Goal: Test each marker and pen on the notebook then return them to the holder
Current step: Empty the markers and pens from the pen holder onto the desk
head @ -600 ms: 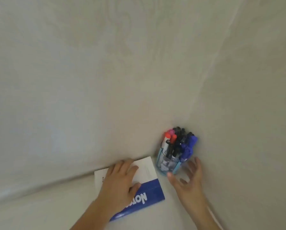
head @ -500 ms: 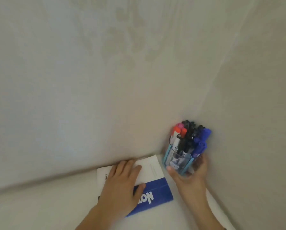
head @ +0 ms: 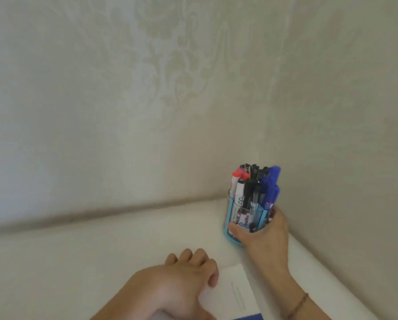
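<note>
White table (head: 101,245) under notebook (head: 235,294) and pen holder (head: 239,218)

No words or numbers can be read here. The notebook (head: 233,294) shows only a few thin grey lines on its white cover, too faint to read. The white markers (head: 238,192) in the holder (head: 236,218) have dark marks on their sides, and the holder has small pictures on its front, but all of it is too blurry to make out.
</note>
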A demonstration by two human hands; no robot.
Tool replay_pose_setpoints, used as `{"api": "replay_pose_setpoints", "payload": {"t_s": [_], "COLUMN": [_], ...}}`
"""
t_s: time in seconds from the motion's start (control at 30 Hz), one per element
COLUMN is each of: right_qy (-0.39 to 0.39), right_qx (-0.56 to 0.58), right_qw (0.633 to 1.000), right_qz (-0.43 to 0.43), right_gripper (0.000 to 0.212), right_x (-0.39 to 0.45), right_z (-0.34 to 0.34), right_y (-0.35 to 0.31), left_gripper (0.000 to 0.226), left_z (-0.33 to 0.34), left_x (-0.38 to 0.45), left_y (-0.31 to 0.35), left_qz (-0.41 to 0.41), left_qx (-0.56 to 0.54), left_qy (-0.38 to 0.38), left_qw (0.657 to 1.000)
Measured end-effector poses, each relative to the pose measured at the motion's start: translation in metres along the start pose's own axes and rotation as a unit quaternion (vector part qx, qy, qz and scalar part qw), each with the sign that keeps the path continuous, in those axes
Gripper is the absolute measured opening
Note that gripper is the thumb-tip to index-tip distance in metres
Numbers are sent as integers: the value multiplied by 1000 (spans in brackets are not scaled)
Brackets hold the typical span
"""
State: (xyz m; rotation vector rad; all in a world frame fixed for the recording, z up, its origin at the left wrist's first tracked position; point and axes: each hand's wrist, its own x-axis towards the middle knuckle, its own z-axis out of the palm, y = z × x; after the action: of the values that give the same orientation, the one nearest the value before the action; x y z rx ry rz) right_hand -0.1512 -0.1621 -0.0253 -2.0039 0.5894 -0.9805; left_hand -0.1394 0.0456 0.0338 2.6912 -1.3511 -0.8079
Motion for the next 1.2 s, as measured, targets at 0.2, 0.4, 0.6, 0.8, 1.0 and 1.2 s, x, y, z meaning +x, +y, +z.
{"api": "replay_pose_setpoints", "payload": {"t_s": [0.2, 0.4, 0.6, 0.8, 1.0, 1.2], "right_qy": [-84, -133, -161, -90, -57, 49], "right_qx": [-15, 16, 159, 233, 246, 237], "right_qw": [996, 990, 974, 968, 968, 968], "right_qz": [39, 40, -13, 16, 7, -58], "right_gripper": [102, 101, 114, 105, 83, 61], "right_x": [-43, -39, -28, -26, -28, -33], "right_z": [-21, -28, -41, -38, -39, -46], "right_y": [-14, -17, -20, -16, -19, -38], "left_gripper": [96, 116, 53, 19, 60, 104], "left_z": [-23, -13, -9, 8, 1, 9], "left_x": [11, 57, 79, 98, 72, 69], "left_y": [-9, -14, -44, -56, -42, -29], "left_qz": [-15, 184, 106, -54, 49, 134], "left_qx": [-118, -491, -727, -321, -240, -127], "left_qy": [150, 428, 401, 567, 578, 406], "left_qw": [982, 736, 547, 757, 778, 895]}}
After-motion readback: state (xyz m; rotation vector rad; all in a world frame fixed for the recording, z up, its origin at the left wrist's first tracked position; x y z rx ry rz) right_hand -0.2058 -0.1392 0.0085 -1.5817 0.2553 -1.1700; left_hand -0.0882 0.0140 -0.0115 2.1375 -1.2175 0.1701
